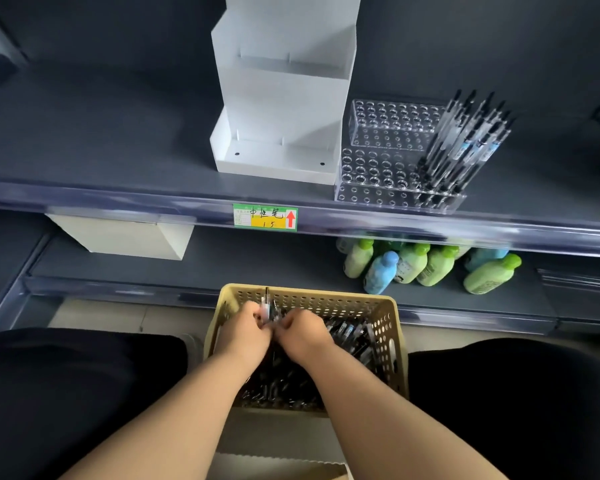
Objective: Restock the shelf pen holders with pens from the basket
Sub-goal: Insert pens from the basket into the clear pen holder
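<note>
My left hand (245,332) and right hand (300,329) pinch slim pens (267,301) together over the perforated beige plastic basket (390,323).

Dark grey shelving (101,133) with a clear price rail (430,225) stands over a pale tiled floor (118,315).

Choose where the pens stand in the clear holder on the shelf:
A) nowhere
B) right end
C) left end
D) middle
B: the pens fill only holes at the right end of the clear holder; its other holes are vacant.
</note>
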A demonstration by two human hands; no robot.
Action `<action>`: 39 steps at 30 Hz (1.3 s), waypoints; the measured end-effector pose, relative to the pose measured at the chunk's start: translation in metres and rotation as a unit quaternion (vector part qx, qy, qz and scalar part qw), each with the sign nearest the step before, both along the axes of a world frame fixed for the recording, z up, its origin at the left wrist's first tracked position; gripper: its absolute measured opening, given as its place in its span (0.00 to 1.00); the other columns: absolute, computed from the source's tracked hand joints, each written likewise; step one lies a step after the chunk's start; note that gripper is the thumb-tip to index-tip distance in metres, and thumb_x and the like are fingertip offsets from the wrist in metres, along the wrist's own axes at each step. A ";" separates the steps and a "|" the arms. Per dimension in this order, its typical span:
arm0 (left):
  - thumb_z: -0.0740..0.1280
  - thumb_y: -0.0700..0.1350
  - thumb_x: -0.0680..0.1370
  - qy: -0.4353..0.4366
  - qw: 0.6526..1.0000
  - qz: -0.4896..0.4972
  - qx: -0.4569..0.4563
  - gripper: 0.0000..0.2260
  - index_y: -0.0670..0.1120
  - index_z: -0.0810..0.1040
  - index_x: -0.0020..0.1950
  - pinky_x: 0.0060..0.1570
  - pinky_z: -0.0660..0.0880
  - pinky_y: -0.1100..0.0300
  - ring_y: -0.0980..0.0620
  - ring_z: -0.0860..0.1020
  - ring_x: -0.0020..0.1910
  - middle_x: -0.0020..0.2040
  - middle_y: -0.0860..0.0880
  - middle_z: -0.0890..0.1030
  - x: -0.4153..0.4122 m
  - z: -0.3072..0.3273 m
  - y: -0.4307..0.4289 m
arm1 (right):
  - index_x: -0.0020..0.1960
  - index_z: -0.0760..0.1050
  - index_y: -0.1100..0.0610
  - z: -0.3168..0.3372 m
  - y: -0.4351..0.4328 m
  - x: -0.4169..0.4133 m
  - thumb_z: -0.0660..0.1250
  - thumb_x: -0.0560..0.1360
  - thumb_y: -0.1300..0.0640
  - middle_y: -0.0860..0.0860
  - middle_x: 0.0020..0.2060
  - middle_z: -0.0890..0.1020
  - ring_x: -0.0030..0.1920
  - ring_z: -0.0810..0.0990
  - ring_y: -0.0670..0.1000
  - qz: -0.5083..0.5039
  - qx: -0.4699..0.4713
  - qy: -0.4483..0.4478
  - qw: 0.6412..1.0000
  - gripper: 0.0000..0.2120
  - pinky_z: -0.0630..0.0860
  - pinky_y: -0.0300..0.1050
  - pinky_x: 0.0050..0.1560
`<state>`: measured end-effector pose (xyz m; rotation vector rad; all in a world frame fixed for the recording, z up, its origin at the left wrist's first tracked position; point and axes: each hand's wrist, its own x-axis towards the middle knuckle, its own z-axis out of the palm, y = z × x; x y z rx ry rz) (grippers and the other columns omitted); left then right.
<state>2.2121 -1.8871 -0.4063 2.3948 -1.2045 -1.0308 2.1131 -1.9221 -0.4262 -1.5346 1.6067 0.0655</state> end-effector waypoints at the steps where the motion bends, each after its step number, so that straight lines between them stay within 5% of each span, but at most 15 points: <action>1: 0.67 0.44 0.75 0.005 1.000 0.001 -0.017 0.07 0.53 0.72 0.50 0.49 0.76 0.53 0.46 0.78 0.46 0.47 0.48 0.81 -0.001 0.006 0.001 | 0.45 0.74 0.51 0.005 0.000 -0.003 0.63 0.76 0.48 0.52 0.48 0.81 0.53 0.79 0.55 -0.020 -0.016 -0.022 0.999 0.07 0.75 0.44 0.52; 5: 0.66 0.44 0.76 0.003 0.997 -0.025 -0.066 0.08 0.56 0.73 0.52 0.48 0.77 0.51 0.49 0.79 0.44 0.45 0.52 0.81 -0.010 0.034 0.003 | 0.56 0.71 0.54 0.033 0.000 -0.014 0.62 0.76 0.52 0.52 0.50 0.81 0.50 0.79 0.55 -0.072 -0.097 -0.078 0.990 0.11 0.74 0.45 0.49; 11: 0.62 0.50 0.79 0.010 0.973 -0.093 -0.209 0.06 0.55 0.73 0.56 0.40 0.69 0.65 0.59 0.74 0.44 0.49 0.59 0.76 -0.036 0.105 -0.008 | 0.53 0.74 0.54 0.101 -0.013 -0.035 0.59 0.79 0.49 0.51 0.46 0.81 0.47 0.79 0.52 -0.122 -0.260 -0.148 0.946 0.11 0.75 0.45 0.49; 17: 0.65 0.46 0.77 0.047 0.934 -0.118 -0.334 0.03 0.53 0.73 0.50 0.35 0.68 0.74 0.65 0.75 0.42 0.43 0.61 0.76 -0.054 0.172 -0.039 | 0.49 0.68 0.49 0.196 -0.042 -0.084 0.65 0.76 0.50 0.42 0.36 0.77 0.36 0.76 0.40 -0.172 -0.408 -0.208 0.872 0.07 0.69 0.27 0.35; 22: 0.67 0.47 0.76 0.076 0.899 -0.119 -0.415 0.07 0.53 0.72 0.52 0.39 0.72 0.71 0.62 0.78 0.44 0.45 0.59 0.78 -0.064 0.217 -0.085 | 0.42 0.65 0.47 0.250 -0.086 -0.121 0.65 0.75 0.50 0.46 0.37 0.82 0.41 0.81 0.52 -0.239 -0.500 -0.212 0.805 0.09 0.77 0.49 0.45; 25: 0.67 0.47 0.76 0.110 0.881 -0.118 -0.444 0.05 0.56 0.72 0.46 0.47 0.77 0.61 0.58 0.80 0.44 0.44 0.57 0.81 -0.071 0.231 -0.117 | 0.45 0.66 0.49 0.270 -0.113 -0.133 0.63 0.77 0.46 0.41 0.35 0.77 0.41 0.78 0.47 -0.217 -0.520 -0.142 0.814 0.08 0.70 0.41 0.39; 29: 0.66 0.48 0.77 0.102 0.873 -0.139 -0.456 0.04 0.56 0.72 0.46 0.42 0.71 0.74 0.64 0.78 0.42 0.43 0.60 0.81 -0.080 0.232 -0.152 | 0.46 0.68 0.47 0.267 -0.146 -0.138 0.62 0.77 0.45 0.38 0.33 0.73 0.36 0.72 0.40 -0.194 -0.527 -0.098 0.822 0.07 0.64 0.36 0.36; 39: 0.71 0.46 0.73 0.109 0.890 -0.130 -0.423 0.05 0.51 0.79 0.48 0.46 0.74 0.71 0.63 0.80 0.41 0.40 0.58 0.83 -0.092 0.203 -0.187 | 0.53 0.72 0.52 0.241 -0.179 -0.132 0.65 0.75 0.48 0.40 0.34 0.74 0.45 0.76 0.51 -0.145 -0.506 -0.012 0.850 0.10 0.70 0.44 0.42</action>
